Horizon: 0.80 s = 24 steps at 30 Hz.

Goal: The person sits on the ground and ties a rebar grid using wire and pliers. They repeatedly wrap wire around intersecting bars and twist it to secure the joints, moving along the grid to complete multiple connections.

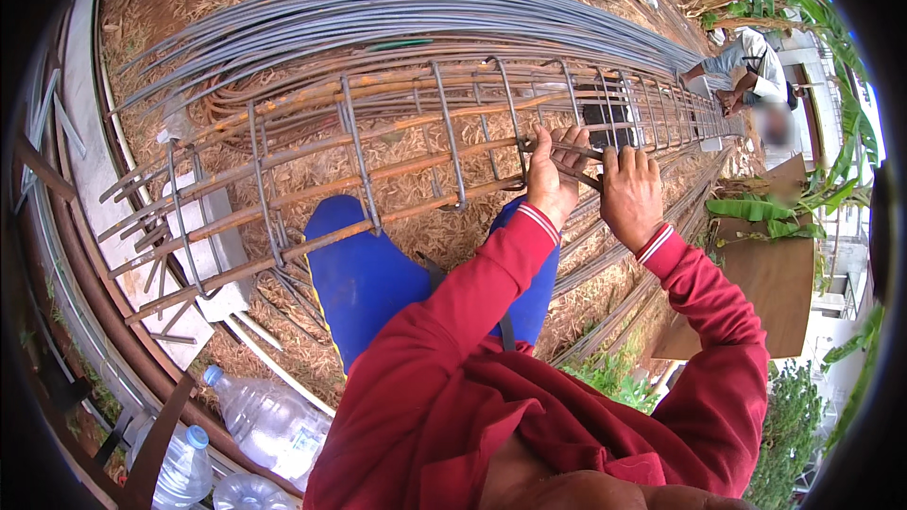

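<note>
A long rebar cage [406, 168] of rusty bars and grey square stirrups stretches before me from the lower left to the far right. My left hand [555, 173] is closed around dark metal pincers [578, 168], close to the cage's near side. Their jaw end meets a bar by a stirrup; the exact contact is too small to tell. My right hand [631, 196] grips the handle ends, its fingers curled over them, just right of my left hand. My knees in blue coverings [364, 269] sit under the near edge of the cage.
Long grey rebar [397, 14] lies stacked beyond the cage. Another person [751, 71] bends at its far end. A pale block [203, 246] sits under the left end. Plastic bottles [269, 420] stand at lower left, and a brown board [756, 297] is at right.
</note>
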Each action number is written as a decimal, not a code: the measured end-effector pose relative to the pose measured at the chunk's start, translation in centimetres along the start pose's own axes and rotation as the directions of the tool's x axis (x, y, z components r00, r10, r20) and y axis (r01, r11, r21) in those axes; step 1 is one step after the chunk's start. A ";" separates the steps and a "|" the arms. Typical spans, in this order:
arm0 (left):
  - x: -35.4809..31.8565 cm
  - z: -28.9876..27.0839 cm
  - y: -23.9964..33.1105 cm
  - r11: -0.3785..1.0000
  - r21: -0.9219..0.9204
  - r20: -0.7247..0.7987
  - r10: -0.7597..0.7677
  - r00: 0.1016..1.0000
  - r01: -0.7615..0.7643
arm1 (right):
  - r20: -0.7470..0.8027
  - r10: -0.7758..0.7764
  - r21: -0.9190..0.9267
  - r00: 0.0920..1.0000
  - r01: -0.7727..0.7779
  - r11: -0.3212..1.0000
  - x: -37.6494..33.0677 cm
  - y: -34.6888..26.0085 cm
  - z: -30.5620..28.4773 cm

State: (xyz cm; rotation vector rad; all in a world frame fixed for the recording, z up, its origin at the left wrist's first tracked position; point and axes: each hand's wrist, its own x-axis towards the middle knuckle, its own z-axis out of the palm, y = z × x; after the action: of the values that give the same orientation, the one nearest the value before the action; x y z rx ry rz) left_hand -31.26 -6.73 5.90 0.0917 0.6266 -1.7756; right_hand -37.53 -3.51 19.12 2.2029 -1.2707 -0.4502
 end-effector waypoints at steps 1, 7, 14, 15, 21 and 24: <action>0.0 -0.3 -0.2 1.000 -0.006 -0.005 -0.002 1.000 0.002 | 0.029 0.086 0.006 0.996 -0.086 0.996 -1.0 -1.0 0.5; -0.4 -1.1 -1.0 0.996 0.084 -0.055 0.009 0.998 -0.004 | -0.013 0.302 0.125 0.953 -0.298 0.946 -4.4 -3.7 3.8; -0.7 0.1 -1.0 1.000 0.029 -0.055 -0.008 0.998 0.010 | 0.419 0.142 0.343 0.897 -0.301 0.890 -0.7 0.8 0.2; -0.8 0.2 -1.1 1.000 0.023 -0.072 -0.012 0.997 0.013 | 0.463 0.110 0.361 0.880 -0.301 0.883 -0.2 1.1 -0.1; -1.7 -1.0 -2.1 0.983 0.162 -0.176 0.113 0.978 -0.084 | 0.393 0.228 0.370 0.891 -0.380 0.848 -3.5 -3.5 2.3; -2.4 -1.9 -2.2 0.973 0.212 -0.169 0.123 0.978 -0.086 | 0.344 0.286 0.398 0.894 -0.415 0.819 -4.9 -4.8 3.3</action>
State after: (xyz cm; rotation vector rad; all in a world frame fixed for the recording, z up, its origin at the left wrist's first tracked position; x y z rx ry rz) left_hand -32.97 -3.38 6.00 0.4242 0.5558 -1.7361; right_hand -38.44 1.76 13.65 2.2430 -2.0793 -0.3256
